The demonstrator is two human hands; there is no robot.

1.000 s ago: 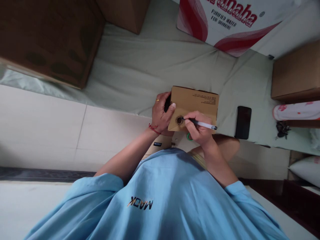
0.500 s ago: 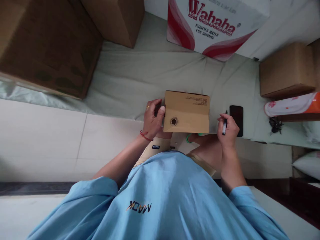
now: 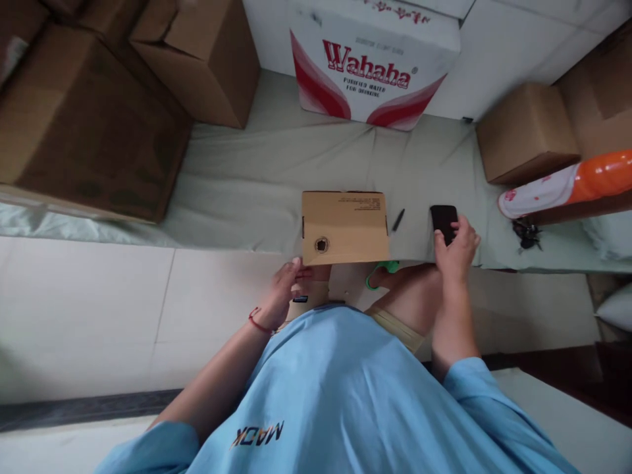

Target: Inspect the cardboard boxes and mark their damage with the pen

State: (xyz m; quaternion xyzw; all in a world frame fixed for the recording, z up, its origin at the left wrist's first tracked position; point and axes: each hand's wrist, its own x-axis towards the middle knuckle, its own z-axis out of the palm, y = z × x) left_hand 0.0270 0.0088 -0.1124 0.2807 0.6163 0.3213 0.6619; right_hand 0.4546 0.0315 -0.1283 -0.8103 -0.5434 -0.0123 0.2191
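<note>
one small brown box [image 3: 345, 217] sits at the near edge of the cloth-covered worktop [image 3: 237, 178], in front of the person, with one round, dark-centred mark at its lower left and small print along the far side. two bare hands are in view. the left hand [image 3: 284, 283] is just beside the box's near left corner, its fingers blurred; its grip is loose, thumb and fingers apart and holding nothing, and whether it touches the box i cannot tell. the right hand [image 3: 457, 250] is at the one phone [image 3: 443, 216], thumb on one side and fingers on the other; whether that grip is clamped on it i cannot tell. one dark pen [image 3: 399, 220] lies between box and phone, nearer the box. to the right are one bunch of keys [image 3: 527, 234] and one white and orange package [image 3: 567, 187]. one white carton [image 3: 370, 85], lettered in red, stands at the back. at least two larger brown cartons [image 3: 118, 125] stand on the left. one red bracelet [image 3: 257, 321] circles the left wrist.
</note>
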